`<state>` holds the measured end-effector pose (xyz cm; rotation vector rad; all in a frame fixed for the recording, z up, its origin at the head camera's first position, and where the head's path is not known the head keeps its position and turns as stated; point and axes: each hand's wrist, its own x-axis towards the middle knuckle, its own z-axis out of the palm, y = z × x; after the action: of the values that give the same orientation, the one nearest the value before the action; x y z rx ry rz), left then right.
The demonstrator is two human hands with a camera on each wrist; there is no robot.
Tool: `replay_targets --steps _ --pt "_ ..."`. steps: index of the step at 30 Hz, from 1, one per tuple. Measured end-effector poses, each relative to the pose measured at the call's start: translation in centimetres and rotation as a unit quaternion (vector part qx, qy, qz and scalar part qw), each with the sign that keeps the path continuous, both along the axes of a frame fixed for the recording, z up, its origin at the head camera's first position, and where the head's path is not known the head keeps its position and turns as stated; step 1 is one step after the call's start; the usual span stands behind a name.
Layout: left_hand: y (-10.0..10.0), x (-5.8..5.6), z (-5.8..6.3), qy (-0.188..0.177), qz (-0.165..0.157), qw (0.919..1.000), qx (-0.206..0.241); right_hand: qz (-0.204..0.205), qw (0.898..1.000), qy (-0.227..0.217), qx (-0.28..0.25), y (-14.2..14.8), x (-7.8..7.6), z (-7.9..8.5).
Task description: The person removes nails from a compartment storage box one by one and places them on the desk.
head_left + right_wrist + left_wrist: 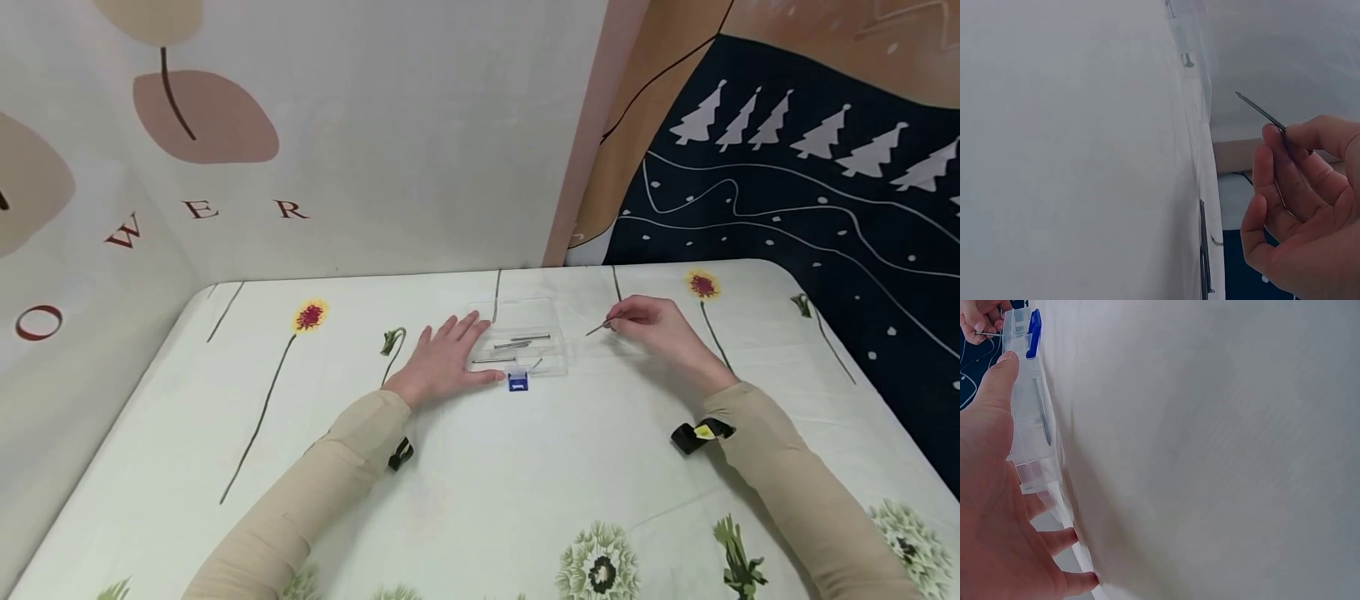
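Note:
A shallow clear plastic box [557,364] lies on the table, with several metal nails [531,337] inside and a blue latch [518,382] at its near side. My left hand [442,364] is at the box's left end, fingers spread and thumb along its near side. In the left wrist view, the thumb [1001,378] overlaps the box's wall and two fingertips touch the cloth. To the right of the box, my right hand [660,331] pinches a nail [1260,110] between thumb and fingertips. Its pointed end aims left, towards the box.
A white cloth with printed flowers [310,317] covers the table [465,483]. Pale printed fabric [420,142] hangs behind it, and a dark tree-patterned cloth [787,192] stands at the right. Black straps [401,454] circle both wrists.

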<state>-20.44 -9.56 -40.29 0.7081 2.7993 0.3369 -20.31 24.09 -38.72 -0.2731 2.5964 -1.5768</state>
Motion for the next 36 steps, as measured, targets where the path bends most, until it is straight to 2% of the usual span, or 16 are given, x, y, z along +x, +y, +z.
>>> replay_targets --steps 12,23,36 --pt "0.2 -0.3 0.1 -0.003 -0.004 0.9999 -0.015 -0.012 1.000 0.012 0.015 2.6 0.3 -0.5" --pt "0.1 -0.1 0.1 0.001 -0.007 0.9999 -0.009 -0.017 0.998 0.006 0.056 4.5 0.7 -0.5" --pt "-0.1 -0.2 -0.3 -0.005 -0.003 1.0000 -0.001 -0.028 0.996 0.006 0.085 5.8 1.0 -0.3"
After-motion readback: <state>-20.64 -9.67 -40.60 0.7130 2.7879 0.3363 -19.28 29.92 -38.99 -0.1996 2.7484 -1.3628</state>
